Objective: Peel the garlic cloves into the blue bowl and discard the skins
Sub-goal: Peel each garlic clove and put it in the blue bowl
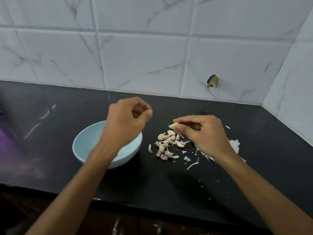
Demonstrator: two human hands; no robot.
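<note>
A pale blue bowl sits on the black counter, partly hidden by my left forearm. My left hand hovers above the bowl's far rim with its fingers curled; I cannot see anything in it. My right hand pinches a pale garlic clove between thumb and fingertips, just above a heap of unpeeled garlic cloves. Loose white skins lie scattered under and to the right of that hand.
A white marbled tile wall runs behind the counter and turns a corner at the right, with a chipped hole low in it. The counter's front edge crosses below my forearms. Something purple lies at the far left.
</note>
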